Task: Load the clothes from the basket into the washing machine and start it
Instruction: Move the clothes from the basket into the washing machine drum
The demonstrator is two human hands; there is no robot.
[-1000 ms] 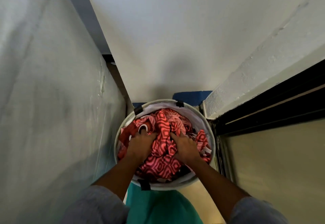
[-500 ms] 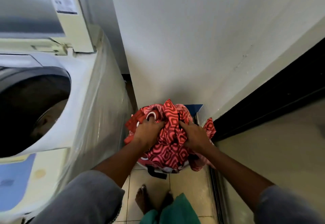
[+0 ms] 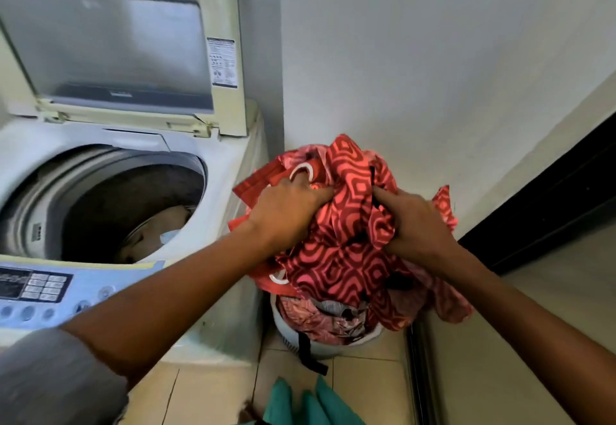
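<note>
Two hands grip one bundle of red patterned cloth. The left hand bunches its upper left part and the right hand its right side, the fingers of both curled into the fabric.

A second earlier both hands were pressed into the pile inside the laundry basket; half a second earlier the bundle was only just above it. Now the bundle is raised above the basket rim, with loose folds trailing down over the rim's right side. More crumpled clothes remain in the basket. It stands on the tiled floor, in the corner between the washing machine and the wall.

The top-loader's lid stands open at the back edge. Its drum lies exposed to the left of the bundle, with something pale at its bottom. The control panel runs along the near edge.

Judged stage: one armful lifted, not yet carried over the drum mouth. On the swing leftward, the trailing folds could drag on the basket.
</note>
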